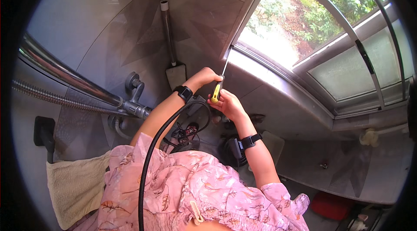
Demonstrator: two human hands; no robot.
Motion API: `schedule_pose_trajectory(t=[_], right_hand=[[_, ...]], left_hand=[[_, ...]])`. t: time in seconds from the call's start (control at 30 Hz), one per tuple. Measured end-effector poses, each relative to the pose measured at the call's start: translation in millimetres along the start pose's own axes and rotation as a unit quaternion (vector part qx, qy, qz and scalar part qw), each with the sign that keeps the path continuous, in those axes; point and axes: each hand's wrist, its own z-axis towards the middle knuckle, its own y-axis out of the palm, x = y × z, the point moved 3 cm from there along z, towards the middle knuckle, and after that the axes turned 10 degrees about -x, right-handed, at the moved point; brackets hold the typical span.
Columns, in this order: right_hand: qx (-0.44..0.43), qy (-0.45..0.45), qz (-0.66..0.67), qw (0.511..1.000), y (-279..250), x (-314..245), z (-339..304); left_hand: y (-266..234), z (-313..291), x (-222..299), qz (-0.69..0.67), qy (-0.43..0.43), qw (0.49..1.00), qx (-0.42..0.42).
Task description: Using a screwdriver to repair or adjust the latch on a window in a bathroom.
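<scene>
A screwdriver [216,90] with a yellow and black handle is held between my two hands. Its thin metal shaft points up and away, and the tip end is beside the lower left corner of the window frame [243,53]; whether it touches cannot be made out. My left hand [206,77] is closed at the shaft end of the handle, thumb and fingers pinched there. Lower down, my right hand [229,104] grips the butt end of the handle. Both wrists wear black bands. Below my hands loops a black cable [150,161].
To the left are a chrome shower pipe [74,72], a ribbed hose [47,94] and a valve [134,85] on the tiled wall. A pale towel [78,187] hangs lower left. A chrome-handled tool [168,35] leans in the corner. The window's sliding sash [347,79] stands at right.
</scene>
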Motion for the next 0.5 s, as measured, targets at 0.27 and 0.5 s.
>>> schedule_pose_trajectory(t=[0.27,0.5], right_hand=[[0.055,-0.016,-0.178,0.982,-7,-1,8],[0.014,-0.032,-0.091,0.995,-6,4,10]], left_hand=[[0,3,0,0.004,0.039,0.999,-0.022],[-2,-8,13,0.005,-0.049,0.997,-0.062]])
